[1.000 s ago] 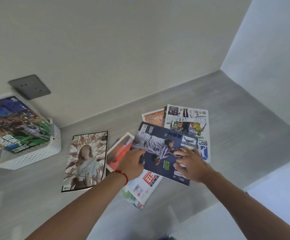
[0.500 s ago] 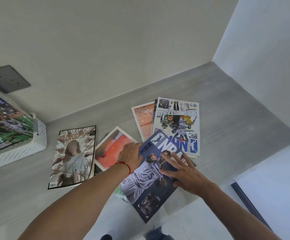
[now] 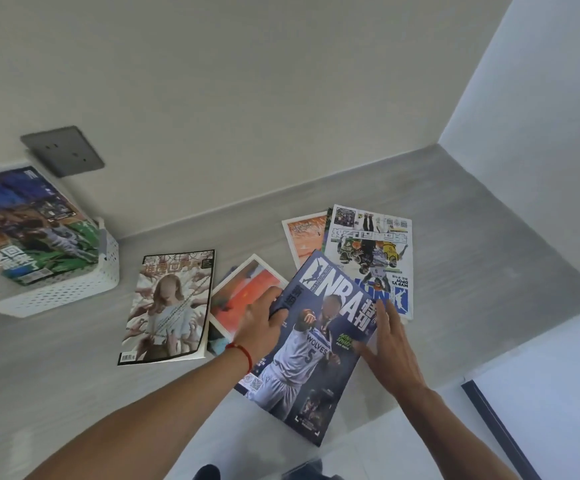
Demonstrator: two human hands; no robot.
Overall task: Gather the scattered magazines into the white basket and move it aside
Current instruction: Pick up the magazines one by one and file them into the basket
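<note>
A dark blue NBA magazine (image 3: 319, 344) lies tilted over the counter's front edge. My left hand (image 3: 260, 323) grips its left edge with the thumb on the cover. My right hand (image 3: 390, 344) lies flat against its right edge, fingers straight. Beneath and around it are a red-orange magazine (image 3: 243, 292), an orange one (image 3: 304, 237) and a white basketball one (image 3: 373, 251). A magazine with a pale figure on its cover (image 3: 170, 306) lies further left. The white basket (image 3: 74, 285) stands at far left with a green and blue magazine (image 3: 25, 223) in it.
The grey counter (image 3: 489, 244) ends at a wall behind and a white side wall on the right. A dark wall socket (image 3: 61, 150) sits above the basket. White floor and a dark strip (image 3: 499, 431) show below the counter's front edge.
The NBA magazine has been turned and slid toward me, now hanging past the front edge. My left hand has taken hold of its left edge; my right hand moved to its right side.
</note>
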